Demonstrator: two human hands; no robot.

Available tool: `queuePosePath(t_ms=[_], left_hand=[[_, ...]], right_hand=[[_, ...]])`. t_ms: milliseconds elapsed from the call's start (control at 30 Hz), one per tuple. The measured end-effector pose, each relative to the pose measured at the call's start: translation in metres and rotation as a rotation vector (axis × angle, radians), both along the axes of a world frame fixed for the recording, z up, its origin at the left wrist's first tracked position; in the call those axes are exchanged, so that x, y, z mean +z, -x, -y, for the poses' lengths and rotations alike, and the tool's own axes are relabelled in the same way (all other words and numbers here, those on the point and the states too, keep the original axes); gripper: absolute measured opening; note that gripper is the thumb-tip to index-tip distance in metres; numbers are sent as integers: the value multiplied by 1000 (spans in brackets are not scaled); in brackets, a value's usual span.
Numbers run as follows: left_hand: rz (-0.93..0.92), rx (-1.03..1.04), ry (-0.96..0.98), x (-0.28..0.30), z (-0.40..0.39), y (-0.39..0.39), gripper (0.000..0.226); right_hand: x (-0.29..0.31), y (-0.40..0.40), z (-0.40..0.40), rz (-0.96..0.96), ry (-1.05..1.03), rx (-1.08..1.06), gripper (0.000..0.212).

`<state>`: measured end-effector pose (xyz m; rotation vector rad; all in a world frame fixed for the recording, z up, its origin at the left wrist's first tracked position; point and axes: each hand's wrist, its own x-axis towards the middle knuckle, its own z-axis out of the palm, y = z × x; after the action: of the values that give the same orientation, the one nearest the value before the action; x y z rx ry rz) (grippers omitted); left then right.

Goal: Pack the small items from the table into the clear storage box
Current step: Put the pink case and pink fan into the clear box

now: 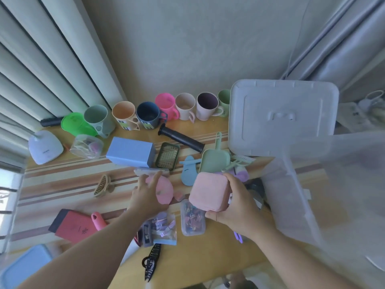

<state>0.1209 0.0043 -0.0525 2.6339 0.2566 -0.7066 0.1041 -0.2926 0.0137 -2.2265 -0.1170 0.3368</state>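
While the right hand (233, 207) is gripping the pink square case (209, 191) by its sides at lower centre, beside the clear storage box (312, 184) at right, the left hand (145, 195) is reaching open-fingered onto a flat pink pouch (165, 189), and both look light, the case stiff, so edges seem safest.

This looks like a room in a home. Pale curtains (48, 65) hang in long folds on both sides of a plain wall (187, 49). A striped wooden table (68, 176) stands against it, with a row of coloured plastic mugs (149, 114) lined up at the back. Household odds and ends crowd the top: hair claws (103, 185), a small dustpan (214, 161), a red notebook (77, 225), little clip boxes (192, 219), a white desk lamp (44, 147).
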Motion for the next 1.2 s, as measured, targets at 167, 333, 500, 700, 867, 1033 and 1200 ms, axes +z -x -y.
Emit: queuePosePath(t_ms=[167, 333, 500, 700, 867, 1033, 1200], left_hand=[[121, 24, 41, 45, 7, 6, 114], [309, -130, 111, 113, 57, -4, 118], [422, -297, 198, 158, 145, -19, 122], [522, -344, 232, 174, 266, -35, 121], [513, -286, 237, 173, 354, -52, 120], [509, -157, 220, 178, 384, -47, 118], [477, -67, 134, 185, 392, -36, 110]], right_hand=[[52, 5, 26, 21, -122, -50, 102], [112, 2, 101, 164, -119, -128, 101], [125, -8, 218, 104, -74, -203, 94], [72, -30, 335, -139, 50, -199, 98], [-26, -76, 360, -301, 203, 54, 108], [-71, -103, 337, -311, 301, 157, 122], [-98, -115, 325, -320, 275, 230, 136]])
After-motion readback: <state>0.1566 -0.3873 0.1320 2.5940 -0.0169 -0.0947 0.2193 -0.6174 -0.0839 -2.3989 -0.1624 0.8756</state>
